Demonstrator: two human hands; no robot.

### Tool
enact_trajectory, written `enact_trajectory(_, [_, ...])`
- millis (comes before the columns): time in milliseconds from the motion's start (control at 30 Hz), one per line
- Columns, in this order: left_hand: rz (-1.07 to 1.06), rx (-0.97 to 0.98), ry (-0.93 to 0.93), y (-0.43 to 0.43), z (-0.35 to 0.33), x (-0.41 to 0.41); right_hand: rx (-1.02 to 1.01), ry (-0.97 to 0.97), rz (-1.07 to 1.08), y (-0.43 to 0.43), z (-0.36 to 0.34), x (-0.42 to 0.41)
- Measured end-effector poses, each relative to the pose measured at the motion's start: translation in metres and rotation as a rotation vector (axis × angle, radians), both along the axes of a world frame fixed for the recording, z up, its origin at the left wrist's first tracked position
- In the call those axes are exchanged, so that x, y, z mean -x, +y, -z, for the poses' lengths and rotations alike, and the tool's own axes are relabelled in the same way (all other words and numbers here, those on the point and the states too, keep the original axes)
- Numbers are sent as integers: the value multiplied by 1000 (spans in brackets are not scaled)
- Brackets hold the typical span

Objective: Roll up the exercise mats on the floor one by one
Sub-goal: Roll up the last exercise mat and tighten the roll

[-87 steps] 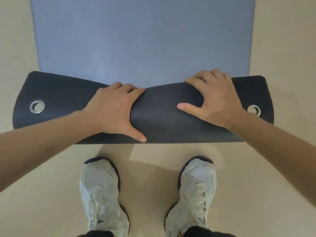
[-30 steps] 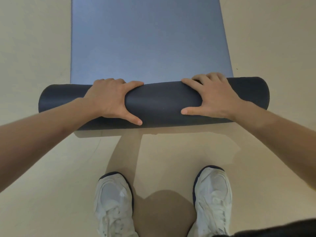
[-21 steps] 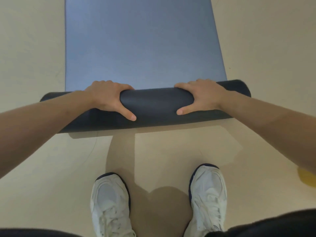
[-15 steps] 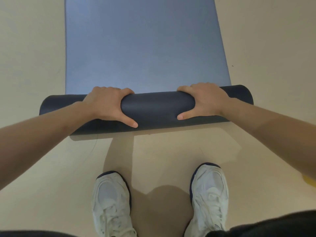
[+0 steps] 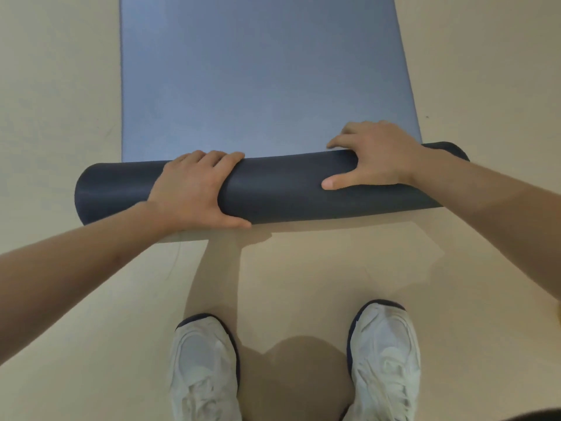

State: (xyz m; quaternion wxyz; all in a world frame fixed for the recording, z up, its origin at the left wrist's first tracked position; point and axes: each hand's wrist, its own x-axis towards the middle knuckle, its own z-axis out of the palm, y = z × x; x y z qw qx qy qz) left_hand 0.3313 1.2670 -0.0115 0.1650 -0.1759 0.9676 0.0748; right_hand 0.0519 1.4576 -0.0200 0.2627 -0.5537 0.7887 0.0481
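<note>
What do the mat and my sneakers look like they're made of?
Mat: probably foam or rubber, matte; it curls into a thick, soft roll without creasing. Sneakers: seemingly white mesh and synthetic panels, with laces and dark sole edging.

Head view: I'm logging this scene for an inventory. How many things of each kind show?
Exercise mat: 1
Hands: 2, left hand, right hand
White shoes: 2, left shoe, right shoe
Total: 5
</note>
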Motion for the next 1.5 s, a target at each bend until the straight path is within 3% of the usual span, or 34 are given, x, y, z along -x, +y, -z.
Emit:
enact_trajectory(100, [-53, -184, -98, -31, -11, 22, 158, 46, 80, -6, -13, -9])
enact_trajectory(267, [-170, -477, -160, -67, -9, 48, 307, 232, -11, 0, -1, -47])
enact_trajectory(400, [-162, -542, -121, -78, -3, 55, 312, 362, -58, -3, 13, -50])
enact_trajectory(500, [-123, -435, -43, -78, -7, 52, 302, 368, -78, -12, 13, -41])
enact_trajectory(600, [-37, -230, 180, -67, -10, 45, 226, 352, -97, -29, 5, -27])
enact_trajectory(733, [3, 39, 419, -37, -12, 37, 129, 84, 4, -64, -9, 5])
enact_trajectory(900, [16, 199, 300, -22, 5, 40, -49, -154, 78, -100, -13, 38])
enact_trajectory(1000, [52, 236, 162, -44, 17, 54, -9, 0, 97, -115, -8, 44])
enact_trajectory(1100, [24, 195, 109, -67, 21, 75, 223, 259, 191, -116, -2, 45])
enact_trajectory(1233, [29, 121, 92, -90, 21, 91, 461, 333, 84, -91, 10, 38])
enact_trajectory(1500, [-6, -131, 26, -134, 10, 127, 368, 504, -81, -69, 30, 36])
